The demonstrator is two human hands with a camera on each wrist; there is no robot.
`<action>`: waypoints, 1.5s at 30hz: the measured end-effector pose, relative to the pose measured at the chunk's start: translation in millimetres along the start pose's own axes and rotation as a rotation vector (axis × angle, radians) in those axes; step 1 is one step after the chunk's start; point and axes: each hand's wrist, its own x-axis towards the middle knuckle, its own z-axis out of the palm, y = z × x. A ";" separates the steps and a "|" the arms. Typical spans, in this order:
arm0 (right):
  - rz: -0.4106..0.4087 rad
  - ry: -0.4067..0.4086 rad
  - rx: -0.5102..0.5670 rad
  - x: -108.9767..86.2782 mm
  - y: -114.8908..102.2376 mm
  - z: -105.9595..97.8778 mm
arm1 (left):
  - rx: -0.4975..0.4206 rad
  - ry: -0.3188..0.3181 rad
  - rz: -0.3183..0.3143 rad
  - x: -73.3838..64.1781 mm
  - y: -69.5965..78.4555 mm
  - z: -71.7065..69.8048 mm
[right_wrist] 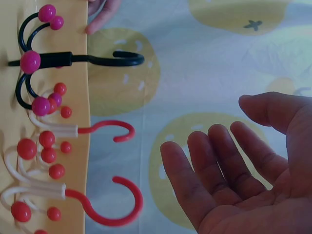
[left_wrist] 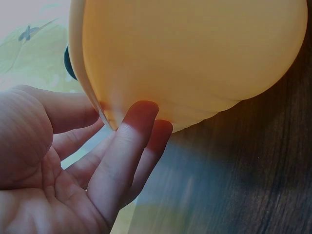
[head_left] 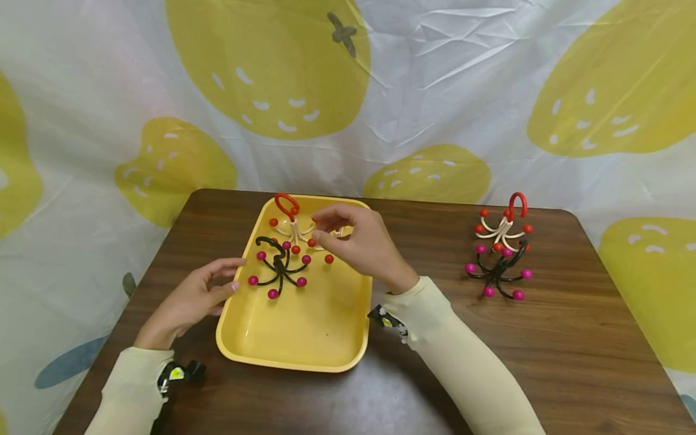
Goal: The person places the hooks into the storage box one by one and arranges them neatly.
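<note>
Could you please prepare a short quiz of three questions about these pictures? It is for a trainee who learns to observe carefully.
1. True or false: the left hand touches the yellow tray.

2. How many white hook racks are in the tray?

3. What colour are the balls of the black hook rack that is on the table, outside the tray?
A) red
B) magenta
C) white

Key: 1. True. 2. Two. 3. B.

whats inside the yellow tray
The yellow tray holds a black hook piece with magenta balls, a white-and-red one and a second white-and-red one, largely covered by the right grip in the head view. Tray floor behind them is partly hidden.
</note>
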 end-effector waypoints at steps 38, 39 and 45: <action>0.164 0.492 -0.379 -129.8 35.3 -167.8 | -0.003 -0.007 0.005 -4.6 0.0 -9.4; 0.176 0.518 -0.398 -134.6 38.0 -171.2 | 0.004 -0.007 0.003 -4.2 0.9 -9.7; 0.253 0.619 -0.434 -158.1 54.1 -187.7 | 0.019 -0.015 -0.016 -3.5 5.5 -10.4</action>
